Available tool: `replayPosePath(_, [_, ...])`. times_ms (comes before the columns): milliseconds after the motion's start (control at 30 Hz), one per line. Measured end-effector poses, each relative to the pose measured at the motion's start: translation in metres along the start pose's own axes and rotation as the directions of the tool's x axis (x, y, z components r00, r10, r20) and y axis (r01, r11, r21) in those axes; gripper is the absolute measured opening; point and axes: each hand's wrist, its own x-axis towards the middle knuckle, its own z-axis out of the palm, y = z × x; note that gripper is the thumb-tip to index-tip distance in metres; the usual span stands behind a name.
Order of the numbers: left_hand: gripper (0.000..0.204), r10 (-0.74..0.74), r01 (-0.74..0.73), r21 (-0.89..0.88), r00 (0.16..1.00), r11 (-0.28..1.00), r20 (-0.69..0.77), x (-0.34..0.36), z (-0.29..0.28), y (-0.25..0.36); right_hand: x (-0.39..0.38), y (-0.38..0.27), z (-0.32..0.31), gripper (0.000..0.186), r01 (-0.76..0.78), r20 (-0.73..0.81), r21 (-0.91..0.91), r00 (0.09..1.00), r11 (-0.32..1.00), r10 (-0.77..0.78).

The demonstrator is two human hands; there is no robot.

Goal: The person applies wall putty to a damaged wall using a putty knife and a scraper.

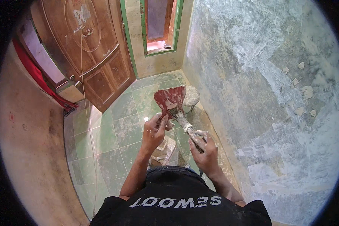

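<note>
A wide dark-red putty spreader (162,97), smeared with pale paste, is held out in front of me. Its lower end is gripped by my left hand (153,130), thumb on top. My right hand (206,154) is closed round the handle of a narrow putty knife (186,125) caked with white filler. The knife slants up to the left, and its tip meets the face of the spreader, where a small lump of paste (171,106) sits. Both tools are at chest height, over the tiled floor.
To the right rises a wall (260,105) patched with white and grey filler. Behind the spreader stands a round stool (192,95) spattered with paste. A smeared, box-like thing (167,152) is below my hands. A wooden door (98,71) stands at the far left, crossed by a thin hanging cord (87,113).
</note>
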Motion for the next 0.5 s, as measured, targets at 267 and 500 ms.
replayPosePath(267, [0.02, -0.008, 0.006, 0.054, 0.999, 0.999, 0.052, -0.012, 0.016, -0.013, 0.045, -0.008, -0.003, 0.027, 0.023, -0.154, 0.004, 0.988, 1.0, -0.022])
replayPosePath(500, [0.016, -0.011, 0.001, -0.195, 0.999, 0.981, -0.052, 0.008, -0.002, -0.018, -0.009, -0.001, -0.006, 0.028, -0.19, -0.068, 0.055, 0.979, 0.98, 0.193])
